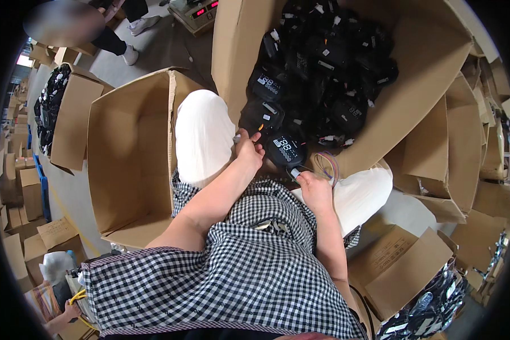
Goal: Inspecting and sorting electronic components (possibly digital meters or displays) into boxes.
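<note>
My left hand [249, 150] is at the near edge of a large open carton, its fingers curled around a small pale piece that I cannot make out. A round black display unit [286, 150] with lit digits lies just to the right of it. Pinched in my right hand [316, 190], below that unit, is a white plug connector [294, 173]. Thin coloured wires [326, 164] loop up beside my right hand. Many similar black display units [323, 73] with white plugs are heaped in the carton in front of me.
The large carton's cardboard wall [419, 107] rises on the right. An open carton [130, 158] stands at my left. Lower right, another carton [391, 255] is beside bagged dark parts [428, 306]. A person's legs [119, 42] and a device with red digits [195, 14] are at the far left.
</note>
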`<state>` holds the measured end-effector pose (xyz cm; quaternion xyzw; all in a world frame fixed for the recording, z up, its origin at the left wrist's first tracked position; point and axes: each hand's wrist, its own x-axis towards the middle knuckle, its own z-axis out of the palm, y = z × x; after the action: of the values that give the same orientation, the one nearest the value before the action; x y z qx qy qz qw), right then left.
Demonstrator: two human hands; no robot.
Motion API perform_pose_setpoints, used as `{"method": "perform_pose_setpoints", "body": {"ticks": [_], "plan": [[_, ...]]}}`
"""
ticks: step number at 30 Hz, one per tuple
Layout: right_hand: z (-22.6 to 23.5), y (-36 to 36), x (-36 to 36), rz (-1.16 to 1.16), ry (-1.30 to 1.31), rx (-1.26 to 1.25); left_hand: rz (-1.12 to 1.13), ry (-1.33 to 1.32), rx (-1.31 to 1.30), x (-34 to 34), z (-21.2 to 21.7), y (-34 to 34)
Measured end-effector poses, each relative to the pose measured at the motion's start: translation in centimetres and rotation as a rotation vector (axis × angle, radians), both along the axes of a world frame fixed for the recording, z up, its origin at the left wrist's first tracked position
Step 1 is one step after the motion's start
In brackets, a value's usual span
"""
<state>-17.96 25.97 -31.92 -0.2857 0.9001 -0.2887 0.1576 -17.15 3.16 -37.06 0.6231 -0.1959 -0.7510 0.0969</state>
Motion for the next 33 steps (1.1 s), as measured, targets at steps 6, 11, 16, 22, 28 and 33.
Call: {"method": "perform_pose_setpoints", "body": {"ticks": [6,11,16,22,28,33], "plan": [[0.9,-0.3,0.6,0.031,-0.023,0.079,0.175,0.123,0.108,-1.5,-0.2,-1.0],[0.9,-0.1,1.2,0.027,0.053,0.058,0.194,0.237,0.054,-2.3,1.1,-1.0],[5.9,0.3,3.0,0.107,0.032,-0.016,0.106,0.163,0.038,-2.6,0.6,-1.8],[9.4,2.9,1.5,-0.026,-0.661,-0.834,-0.025,-0.065,0.017,-2.4,-2.0,-1.6],[2.2,0.3,1.2,0.138,-0.427,-0.208,-0.338,0.470,-0.940,-3.2,5.8,1.3],[2.2,0.1,2.8,0.018,-0.744,-0.670,-1.192,0.143,-1.483,-0.6,5.4,2.9]]}}
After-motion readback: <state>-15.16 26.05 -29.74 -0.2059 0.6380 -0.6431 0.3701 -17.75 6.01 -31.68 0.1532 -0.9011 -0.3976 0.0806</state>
